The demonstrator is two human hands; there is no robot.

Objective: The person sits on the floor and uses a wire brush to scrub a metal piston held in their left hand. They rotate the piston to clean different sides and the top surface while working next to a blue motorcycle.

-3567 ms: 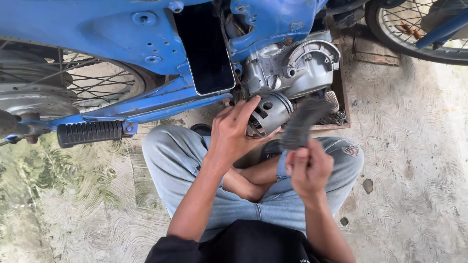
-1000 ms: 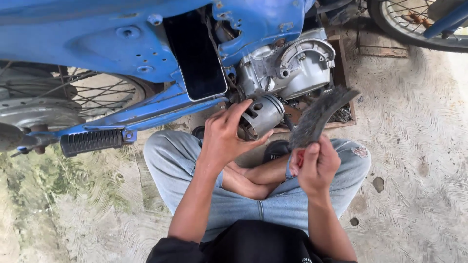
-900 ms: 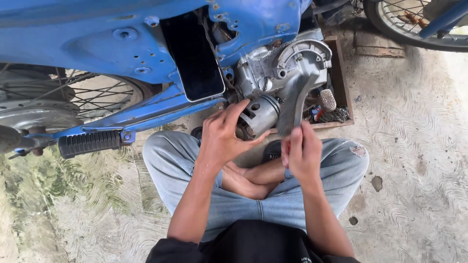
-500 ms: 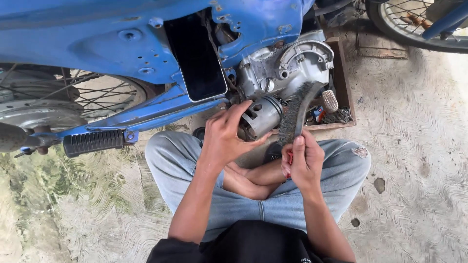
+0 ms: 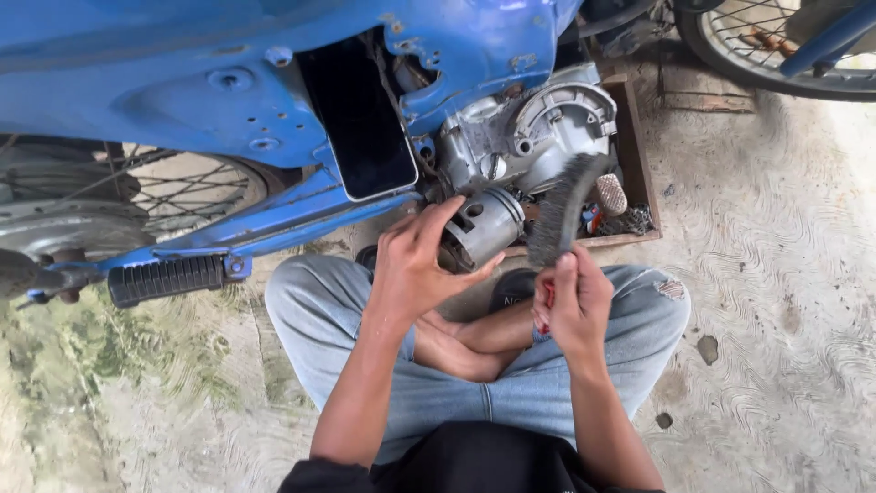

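Concrete floor, left hand [image 5: 415,265] still cupping piston [image 5: 484,228], right-hand fingers [image 5: 568,283] gripping brush [image 5: 561,205], now lower.

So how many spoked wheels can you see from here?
2. One spoked wheel sits at the left, behind the blue frame and above the black footpeg. The other wheel is cut off by the top right corner. More may lie out of view.
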